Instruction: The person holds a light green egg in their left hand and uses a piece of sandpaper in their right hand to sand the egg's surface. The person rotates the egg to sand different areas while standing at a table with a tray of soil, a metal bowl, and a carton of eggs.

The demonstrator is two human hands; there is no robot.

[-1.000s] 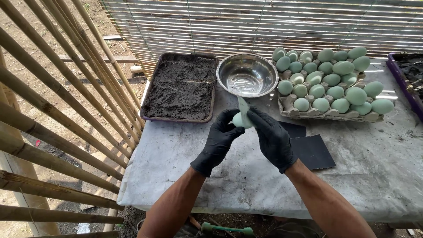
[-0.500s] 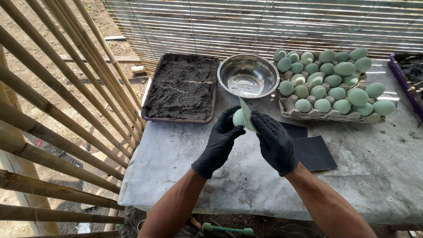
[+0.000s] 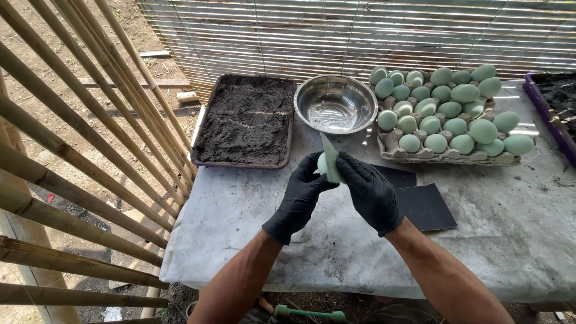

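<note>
My left hand point(image 3: 298, 197), in a black glove, cups a pale green egg point(image 3: 323, 164) above the middle of the grey table point(image 3: 252, 240). Against that egg my right hand point(image 3: 372, 191), also black-gloved, presses a small greenish sheet point(image 3: 329, 153) that sticks up between the fingers. Both hands meet over the table, just in front of a steel bowl point(image 3: 336, 103). Most of the egg is hidden by the fingers.
A tray of dark soil point(image 3: 247, 120) lies at the back left. A carton point(image 3: 444, 157) holding several pale green eggs point(image 3: 456, 111) stands at the back right. Two dark sheets point(image 3: 423, 204) lie flat by my right hand. Bamboo poles point(image 3: 78, 162) slant along the left; a purple tray point(image 3: 549, 114) sits far right.
The hands stay joined on the egg and sheet; the right hand has shifted slightly over the egg, and the sheet's angle has changed a little.
</note>
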